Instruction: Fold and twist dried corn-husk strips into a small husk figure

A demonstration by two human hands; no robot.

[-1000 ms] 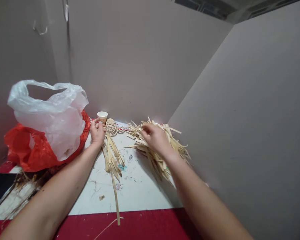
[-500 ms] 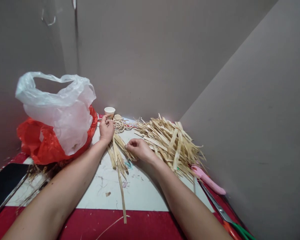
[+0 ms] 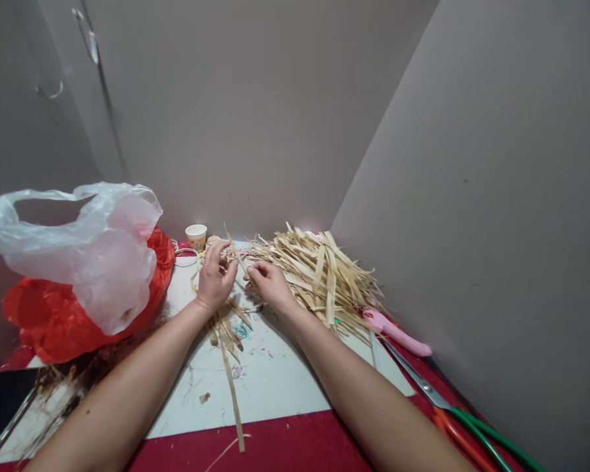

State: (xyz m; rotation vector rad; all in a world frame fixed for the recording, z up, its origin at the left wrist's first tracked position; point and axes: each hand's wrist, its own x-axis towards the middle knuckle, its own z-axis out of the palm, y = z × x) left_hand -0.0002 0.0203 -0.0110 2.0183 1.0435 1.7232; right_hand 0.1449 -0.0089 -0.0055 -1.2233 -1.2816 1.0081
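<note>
A thin straw strip (image 3: 236, 248) rises upright between my hands. My right hand (image 3: 269, 283) pinches its lower end between thumb and fingertips. Just left of the strip is my left hand (image 3: 217, 275), fingers curled but apart, with nothing visible in it. Beneath and in front of my left hand lie several flat straw strips (image 3: 232, 393), one reaching down over the front edge of the white board (image 3: 275, 387). A large heap of straw strips (image 3: 319, 275) lies to the right, behind my right forearm.
White and red plastic bags (image 3: 113, 262) stand at the left, near a dark flat device (image 3: 4, 400). A paper cup (image 3: 196, 236) sits at the back. On the right are a pink-handled tool (image 3: 398, 334) and scissors (image 3: 437, 400). Grey walls enclose the back and right.
The view has turned, shifting the scene left. My left hand has come nearer my right hand, away from the cup. A strip now stands up from my right fingertips.
</note>
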